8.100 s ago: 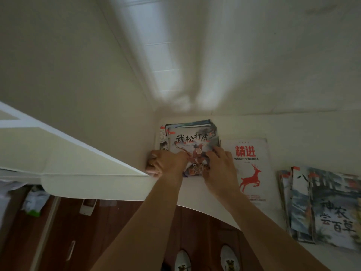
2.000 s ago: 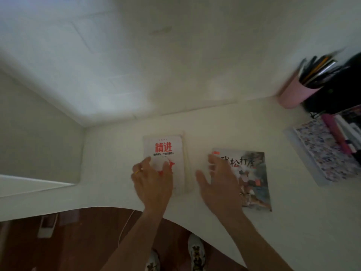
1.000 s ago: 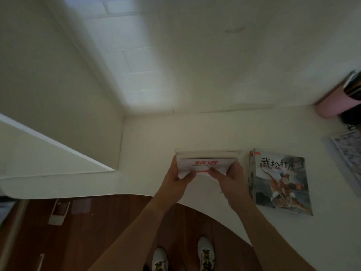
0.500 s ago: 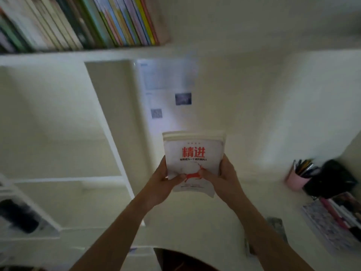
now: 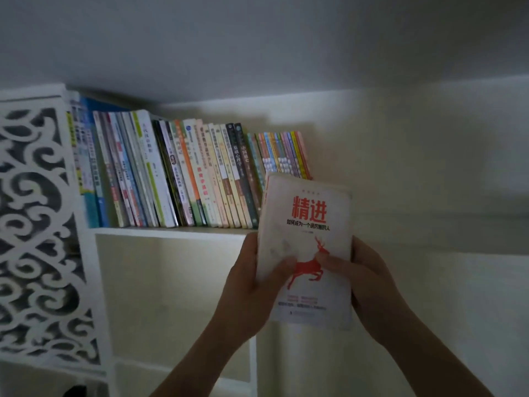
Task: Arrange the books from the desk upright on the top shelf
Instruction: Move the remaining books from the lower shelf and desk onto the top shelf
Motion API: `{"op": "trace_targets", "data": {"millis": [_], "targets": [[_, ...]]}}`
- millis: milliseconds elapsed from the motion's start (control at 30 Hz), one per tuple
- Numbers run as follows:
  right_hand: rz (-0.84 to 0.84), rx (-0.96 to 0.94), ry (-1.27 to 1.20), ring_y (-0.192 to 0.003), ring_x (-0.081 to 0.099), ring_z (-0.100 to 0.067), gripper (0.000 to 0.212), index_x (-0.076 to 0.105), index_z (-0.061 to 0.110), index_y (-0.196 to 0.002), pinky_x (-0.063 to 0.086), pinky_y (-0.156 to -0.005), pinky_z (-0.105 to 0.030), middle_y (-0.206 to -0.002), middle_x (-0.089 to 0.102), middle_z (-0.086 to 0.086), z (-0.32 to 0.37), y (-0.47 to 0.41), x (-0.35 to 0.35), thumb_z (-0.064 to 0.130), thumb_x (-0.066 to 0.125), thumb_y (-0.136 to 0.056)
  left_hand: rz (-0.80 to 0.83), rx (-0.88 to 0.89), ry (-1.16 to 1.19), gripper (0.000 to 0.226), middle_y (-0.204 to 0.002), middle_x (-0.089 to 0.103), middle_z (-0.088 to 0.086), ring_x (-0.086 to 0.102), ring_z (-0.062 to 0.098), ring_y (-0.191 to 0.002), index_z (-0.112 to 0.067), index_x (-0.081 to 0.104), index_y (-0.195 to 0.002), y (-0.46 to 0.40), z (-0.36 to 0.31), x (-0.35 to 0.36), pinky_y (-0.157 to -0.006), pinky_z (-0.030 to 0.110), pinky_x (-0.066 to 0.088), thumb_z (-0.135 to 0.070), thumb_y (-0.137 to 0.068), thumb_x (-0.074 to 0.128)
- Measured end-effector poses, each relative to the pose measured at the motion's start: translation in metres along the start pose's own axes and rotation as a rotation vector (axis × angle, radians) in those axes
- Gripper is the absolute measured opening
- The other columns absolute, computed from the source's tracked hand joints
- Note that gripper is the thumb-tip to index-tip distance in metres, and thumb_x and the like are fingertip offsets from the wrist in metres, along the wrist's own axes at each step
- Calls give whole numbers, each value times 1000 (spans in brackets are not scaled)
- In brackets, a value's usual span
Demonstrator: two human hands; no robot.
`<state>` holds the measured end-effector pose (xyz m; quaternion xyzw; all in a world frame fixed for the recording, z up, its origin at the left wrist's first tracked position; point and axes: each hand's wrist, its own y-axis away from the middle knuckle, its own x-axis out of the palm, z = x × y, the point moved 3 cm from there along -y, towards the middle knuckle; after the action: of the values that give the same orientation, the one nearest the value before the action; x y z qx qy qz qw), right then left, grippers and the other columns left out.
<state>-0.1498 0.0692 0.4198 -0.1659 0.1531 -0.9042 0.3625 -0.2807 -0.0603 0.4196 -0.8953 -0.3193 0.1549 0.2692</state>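
I hold a white book (image 5: 307, 224) with red characters and a red deer on its cover, upright and raised in front of the top shelf (image 5: 171, 231). My left hand (image 5: 252, 287) grips its left edge, thumb across the cover. My right hand (image 5: 369, 285) grips its right edge, thumb on the deer. A row of books (image 5: 183, 173) stands upright on the shelf, leaning slightly left. The held book's top overlaps the right end of that row. The desk and the other books on it are out of view.
A white carved openwork side panel (image 5: 37, 224) closes the shelf's left end. White compartments (image 5: 171, 296) sit below the top shelf. To the right of the book row the shelf runs on along a pale wall (image 5: 429, 167).
Both hands picked the white book up off the desk and lifted it to the level of the top shelf. My view swung up from the desk to the shelf.
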Motion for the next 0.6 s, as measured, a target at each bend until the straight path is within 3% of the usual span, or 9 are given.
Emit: {"op": "trace_targets", "data": {"millis": [133, 233, 300, 367, 467, 600], "targets": [[-102, -81, 214, -87, 77, -20, 38, 65, 19, -120, 62, -72, -38, -105, 78, -2, 33, -44, 21, 14, 80, -85, -219, 150, -43, 22, -98, 74, -9, 75, 7, -86, -22, 53, -114, -24, -20, -4, -65, 27, 63, -24, -98, 67], [-170, -264, 481, -90, 70, -4, 51, 55, 35, -125, 55, -73, -22, -110, 70, 12, 54, -73, 32, 35, 83, -83, -389, 254, -89, 26, -107, 71, -9, 73, 4, -87, -17, 48, -119, -44, -35, 0, -61, 22, 61, -26, -100, 63], [-227, -388, 686, -105, 63, -7, 58, 51, 34, -132, 54, -84, -26, -120, 61, 8, 61, -89, 35, 45, 80, -83, -493, 336, -166, 31, -112, 71, -5, 73, 5, -86, -18, 43, -125, -55, -41, 1, -61, 27, 63, -31, -102, 59], [-272, -428, 813, -117, 55, -18, 65, 46, 31, -138, 52, -98, -42, -129, 53, 0, 64, -101, 34, 49, 76, -84, -553, 415, -229, 27, -120, 69, -7, 74, 5, -90, -32, 38, -125, -63, -43, 2, -63, 25, 64, -33, -104, 55], [-274, -411, 813, -119, 54, -20, 58, 47, 30, -139, 50, -101, -49, -130, 54, -1, 61, -109, 31, 48, 70, -89, -567, 454, -239, 26, -126, 67, -6, 74, 10, -100, -42, 36, -120, -71, -40, 4, -65, 26, 64, -30, -105, 54], [-178, -506, 625, -103, 64, -3, 34, 60, 37, -126, 58, -89, -34, -119, 65, 13, 61, -93, 31, 50, 62, -95, -599, 459, -230, 25, -119, 70, -3, 75, 9, -92, -27, 41, -122, -69, -43, 14, -62, 23, 63, -29, -104, 57]]}}
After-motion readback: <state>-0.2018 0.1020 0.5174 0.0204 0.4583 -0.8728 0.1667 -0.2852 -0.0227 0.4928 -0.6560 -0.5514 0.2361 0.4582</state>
